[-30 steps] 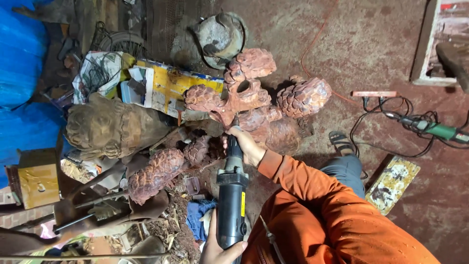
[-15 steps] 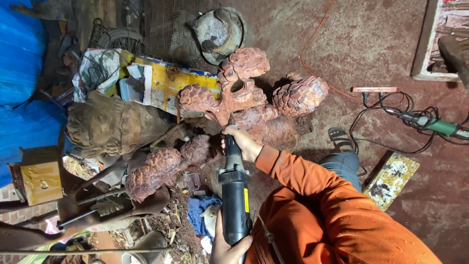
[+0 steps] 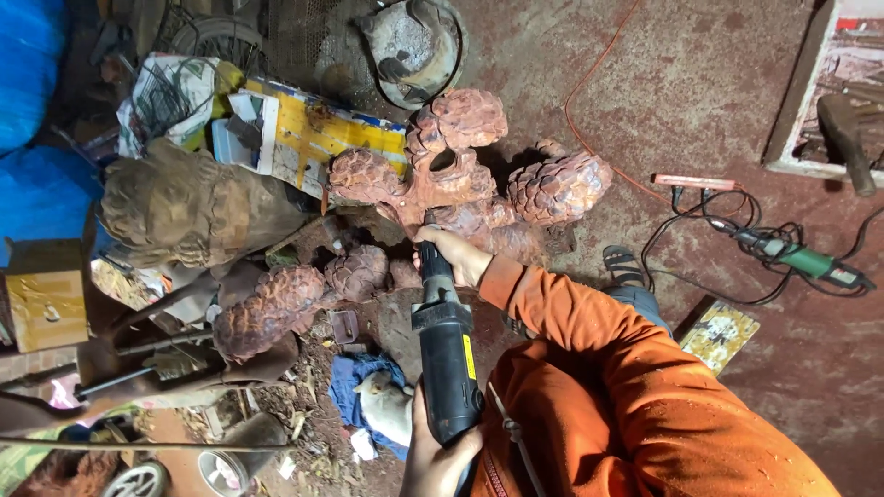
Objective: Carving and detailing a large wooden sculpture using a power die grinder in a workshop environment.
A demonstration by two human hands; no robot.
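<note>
From the head view we see our right hand (image 3: 453, 256) wrapped around the nose of a long black-bodied electric die grinder (image 3: 446, 359). Our left hand (image 3: 435, 460) is closed on its rear end near our orange-sleeved chest. The tool sits between us and the reddish-brown carved wooden sculpture with scaly pinecone lumps (image 3: 460, 175). Its long axis runs almost straight away from us, tip touching the carving's middle. We judge the bit could skid or catch on the knobbly wood, since the right fingers grip so close to it.
</note>
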